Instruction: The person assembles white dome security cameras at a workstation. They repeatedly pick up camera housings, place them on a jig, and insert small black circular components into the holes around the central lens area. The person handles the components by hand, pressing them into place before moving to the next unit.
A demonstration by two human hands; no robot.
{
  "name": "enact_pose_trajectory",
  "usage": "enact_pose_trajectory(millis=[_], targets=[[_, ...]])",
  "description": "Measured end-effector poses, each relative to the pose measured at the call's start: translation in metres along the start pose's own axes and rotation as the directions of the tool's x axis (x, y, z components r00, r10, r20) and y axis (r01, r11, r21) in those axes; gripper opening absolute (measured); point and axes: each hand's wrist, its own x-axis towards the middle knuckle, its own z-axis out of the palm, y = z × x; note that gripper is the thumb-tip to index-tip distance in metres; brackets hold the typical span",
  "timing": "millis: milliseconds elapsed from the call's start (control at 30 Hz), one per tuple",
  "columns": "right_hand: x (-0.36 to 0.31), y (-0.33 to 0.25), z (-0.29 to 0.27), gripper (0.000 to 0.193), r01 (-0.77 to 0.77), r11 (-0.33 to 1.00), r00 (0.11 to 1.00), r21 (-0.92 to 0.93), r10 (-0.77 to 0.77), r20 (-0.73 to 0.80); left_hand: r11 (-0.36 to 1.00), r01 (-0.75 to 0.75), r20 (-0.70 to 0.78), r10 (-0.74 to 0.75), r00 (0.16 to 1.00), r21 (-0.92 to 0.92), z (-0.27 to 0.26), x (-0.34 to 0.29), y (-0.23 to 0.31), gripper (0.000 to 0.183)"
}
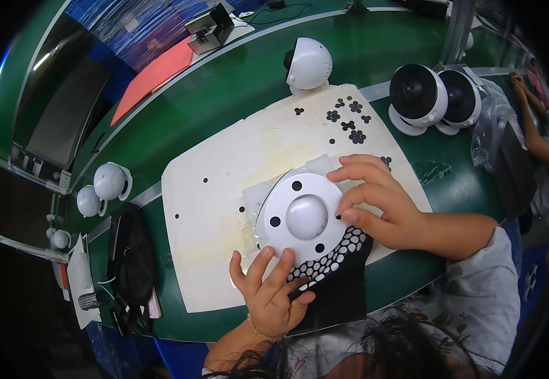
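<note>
A: What is the left hand doing?

B: The left hand (267, 294) is holding its fingers spread, two tips resting on the near rim of a white disc (268, 216). Its thumb side is lying over a black sheet (328, 300) patterned with white ovals.

A: And the right hand?

B: The right hand (388, 208) is curving in from the other side. Its thumb and index finger are bending close together at the disc's rim, and a small black dot (339, 216) is showing by the thumb tip. I can't tell whether they're pinching it or pressing it down.

A: So the disc is lying between the hands?

B: Yes, just beyond the left fingertips, on a crumpled translucent wrap (251, 201). Three black pads (275, 222) are sitting around its round, glossy centre (307, 216).

A: What's underneath?

B: A pale board (211, 183) is spreading out under the wrap, well past both hands. Black cut-out clusters (356, 136) are lying on it, beyond the right hand.

A: Anything farther off?

B: A white rounded device (310, 65) is standing beyond both hands, and a black bag (137, 252) is lying left of the left hand.
</note>
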Motion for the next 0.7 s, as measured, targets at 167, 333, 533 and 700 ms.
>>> enact_pose_trajectory(millis=[167, 333, 533, 700], targets=[[-0.003, 0.005, -0.008, 0.017, 0.270, 0.886, 0.961, -0.376, -0.273, 0.047, 1.000, -0.001, -0.009, 0.002, 1.000, 0.010, 0.000, -0.002, -0.001, 0.034], [0.000, 0.004, -0.001, 0.025, -0.343, 0.863, 0.935, 0.370, 0.350, 0.052, 1.000, -0.001, -0.002, 0.001, 1.000, 0.000, -0.001, -0.002, -0.002, 0.033], [0.042, 0.022, 0.002, 0.022, -0.512, 0.487, 0.846, 0.708, 0.428, 0.317, 0.997, -0.072, 0.055, 0.073, 0.996, -0.011, -0.006, -0.008, -0.008, 0.034], [0.122, 0.066, 0.014, 0.017, -0.402, 0.865, 0.885, 0.301, 0.451, -0.114, 0.903, -0.183, -0.010, 0.195, 0.981, -0.388, -0.011, 0.014, -0.006, 0.023]])
